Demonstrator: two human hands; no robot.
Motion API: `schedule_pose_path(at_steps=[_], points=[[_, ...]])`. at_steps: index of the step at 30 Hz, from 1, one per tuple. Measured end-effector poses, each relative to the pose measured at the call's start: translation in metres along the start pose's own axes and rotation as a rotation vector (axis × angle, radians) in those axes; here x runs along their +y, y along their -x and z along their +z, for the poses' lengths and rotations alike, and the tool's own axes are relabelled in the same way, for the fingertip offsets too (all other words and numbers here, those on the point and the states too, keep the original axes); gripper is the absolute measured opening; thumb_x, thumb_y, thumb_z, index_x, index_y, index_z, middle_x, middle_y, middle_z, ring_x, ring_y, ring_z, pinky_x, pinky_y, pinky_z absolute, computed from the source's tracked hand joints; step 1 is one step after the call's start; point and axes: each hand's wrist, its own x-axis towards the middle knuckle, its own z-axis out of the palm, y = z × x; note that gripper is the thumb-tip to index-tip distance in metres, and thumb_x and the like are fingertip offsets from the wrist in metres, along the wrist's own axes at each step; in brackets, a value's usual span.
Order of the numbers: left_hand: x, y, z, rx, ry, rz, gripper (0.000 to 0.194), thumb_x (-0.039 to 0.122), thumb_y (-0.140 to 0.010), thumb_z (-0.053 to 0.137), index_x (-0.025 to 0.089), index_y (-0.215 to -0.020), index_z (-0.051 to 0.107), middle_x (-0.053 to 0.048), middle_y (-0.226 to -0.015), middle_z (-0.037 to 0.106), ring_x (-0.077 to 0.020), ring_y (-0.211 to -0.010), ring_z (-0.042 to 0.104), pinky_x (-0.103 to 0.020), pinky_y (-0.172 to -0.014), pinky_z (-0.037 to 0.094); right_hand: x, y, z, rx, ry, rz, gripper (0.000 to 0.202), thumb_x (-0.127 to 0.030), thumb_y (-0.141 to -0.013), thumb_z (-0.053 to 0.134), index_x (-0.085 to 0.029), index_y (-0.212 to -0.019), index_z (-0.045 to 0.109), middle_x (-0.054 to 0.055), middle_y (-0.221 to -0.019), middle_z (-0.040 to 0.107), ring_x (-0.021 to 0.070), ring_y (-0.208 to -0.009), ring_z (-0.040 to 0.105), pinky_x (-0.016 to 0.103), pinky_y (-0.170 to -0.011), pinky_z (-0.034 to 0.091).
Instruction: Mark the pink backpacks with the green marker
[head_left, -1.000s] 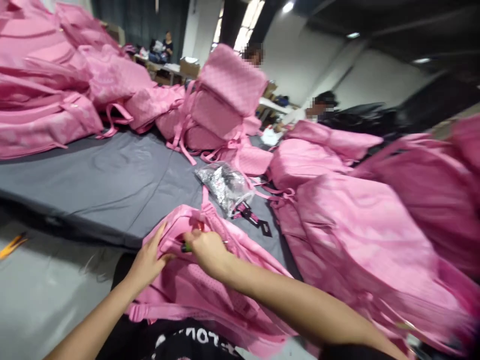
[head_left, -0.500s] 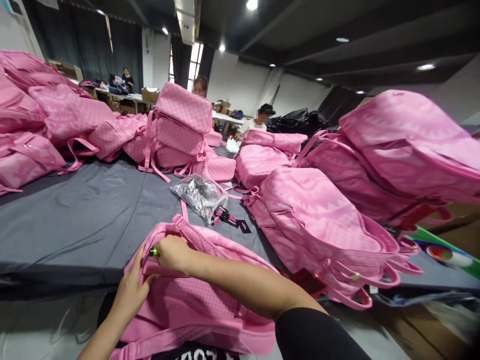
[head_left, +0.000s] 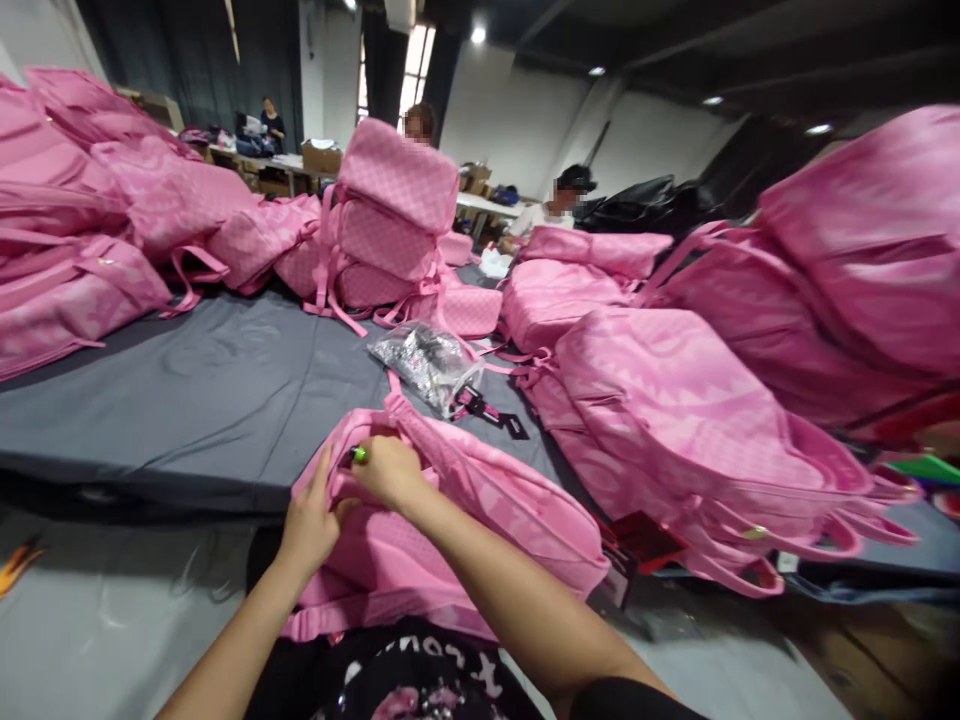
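Note:
A pink backpack [head_left: 525, 490] leans against the table's front edge, close to my body, with its strap side towards me. My left hand [head_left: 311, 525] pinches the fabric at the left end of the backpack's top. Closed in a fist beside it, my right hand [head_left: 390, 470] holds a small tool with a bright green and black end [head_left: 360, 454]; the rest of it is hidden in the fist, so its kind cannot be made out. Just beyond the backpack lie a clear plastic bag [head_left: 427, 360] of small dark items and several black and pink tags [head_left: 487, 410].
Large pink backpacks [head_left: 660, 390] crowd the right side of the grey-covered table [head_left: 225, 390]. More are heaped at the left [head_left: 90, 220], and a checked one [head_left: 397, 210] stands upright further back. Several people are beyond the table, one in a dark cap [head_left: 574, 185].
The view has tilted down and shifted left, so the scene sits further right and higher. Both hands keep their hold at the backpack's top, and the backpack has turned slightly.

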Motion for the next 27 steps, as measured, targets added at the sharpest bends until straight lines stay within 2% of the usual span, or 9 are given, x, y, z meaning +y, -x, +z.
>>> schedule_pose_path(at_steps=[3, 5, 9, 13, 17, 20, 23, 25, 27], points=[[0.029, -0.003, -0.002, -0.014, -0.073, 0.030, 0.068, 0.024, -0.090, 0.055, 0.012, -0.152, 0.030, -0.019, -0.125, 0.067, -0.0291, -0.104, 0.070, -0.039, -0.083, 0.060, 0.012, 0.019, -0.009, 0.060, -0.019, 0.067, 0.021, -0.023, -0.081, 0.055, -0.017, -0.089, 0.073, 0.012, -0.090, 0.075, 0.0239, -0.085, 0.069, 0.028, -0.067, 0.045], [0.055, -0.003, 0.000, 0.008, -0.086, 0.117, 0.065, 0.013, -0.089, 0.049, 0.011, -0.152, 0.030, -0.018, -0.120, 0.070, -0.0267, -0.100, 0.072, -0.037, -0.082, 0.060, 0.030, 0.036, -0.024, 0.089, -0.033, 0.111, 0.017, -0.022, -0.079, 0.055, -0.017, -0.082, 0.070, 0.008, -0.081, 0.073, 0.0204, -0.076, 0.067, 0.025, -0.060, 0.041], [0.108, -0.002, 0.008, 0.076, -0.059, 0.358, 0.062, 0.006, -0.091, 0.040, 0.009, -0.151, 0.027, -0.020, -0.134, 0.061, -0.0254, -0.123, 0.061, -0.038, -0.102, 0.053, 0.070, 0.075, -0.049, 0.177, -0.274, 0.207, 0.009, -0.022, -0.071, 0.057, -0.018, -0.063, 0.057, 0.000, -0.060, 0.062, 0.0138, -0.055, 0.055, 0.024, -0.050, 0.033], [0.141, -0.003, 0.021, 0.001, -0.083, 0.441, 0.059, 0.018, -0.095, 0.045, 0.009, -0.151, 0.029, -0.020, -0.140, 0.056, -0.0276, -0.132, 0.053, -0.039, -0.110, 0.046, 0.106, 0.101, -0.057, 0.260, -0.410, 0.400, 0.013, -0.025, -0.065, 0.059, -0.020, -0.056, 0.050, -0.003, -0.051, 0.053, 0.0124, -0.049, 0.046, 0.025, -0.049, 0.032], [0.152, -0.005, 0.036, -0.063, -0.066, 0.486, 0.061, 0.020, -0.095, 0.049, 0.011, -0.151, 0.029, -0.019, -0.142, 0.055, -0.0262, -0.133, 0.052, -0.037, -0.110, 0.045, 0.141, 0.121, -0.059, 0.369, -0.081, 0.578, 0.014, -0.026, -0.072, 0.058, -0.021, -0.060, 0.053, 0.001, -0.055, 0.055, 0.0163, -0.057, 0.052, 0.027, -0.054, 0.031], [0.155, -0.006, 0.044, -0.107, -0.042, 0.522, 0.064, 0.015, -0.091, 0.050, 0.011, -0.151, 0.028, -0.020, -0.142, 0.054, -0.0264, -0.133, 0.052, -0.037, -0.111, 0.044, 0.169, 0.130, -0.056, 0.303, 0.134, 0.759, 0.014, -0.028, -0.079, 0.057, -0.020, -0.067, 0.060, 0.006, -0.061, 0.060, 0.0209, -0.065, 0.058, 0.029, -0.057, 0.033], [0.153, -0.008, 0.048, -0.146, 0.007, 0.538, 0.066, 0.014, -0.089, 0.053, 0.012, -0.151, 0.030, -0.019, -0.144, 0.053, -0.0275, -0.133, 0.052, -0.038, -0.110, 0.045, 0.185, 0.128, -0.049, 0.266, 0.152, 0.867, 0.018, -0.026, -0.080, 0.056, -0.018, -0.065, 0.063, 0.011, -0.063, 0.062, 0.0255, -0.070, 0.062, 0.030, -0.057, 0.033], [0.148, -0.010, 0.047, -0.183, 0.076, 0.511, 0.064, 0.018, -0.089, 0.056, 0.014, -0.149, 0.033, -0.017, -0.143, 0.054, -0.0258, -0.134, 0.051, -0.039, -0.111, 0.044, 0.188, 0.122, -0.046, 0.283, 0.120, 0.852, 0.019, -0.022, -0.081, 0.054, -0.017, -0.064, 0.063, 0.010, -0.062, 0.061, 0.0253, -0.072, 0.063, 0.029, -0.058, 0.034], [0.140, -0.011, 0.044, -0.225, 0.137, 0.421, 0.066, 0.025, -0.089, 0.061, 0.017, -0.148, 0.035, -0.015, -0.145, 0.052, -0.0267, -0.139, 0.045, -0.046, -0.115, 0.039, 0.186, 0.119, -0.047, 0.297, 0.051, 0.790, 0.019, -0.022, -0.082, 0.053, -0.018, -0.065, 0.062, 0.007, -0.061, 0.060, 0.0224, -0.070, 0.062, 0.027, -0.059, 0.036]])
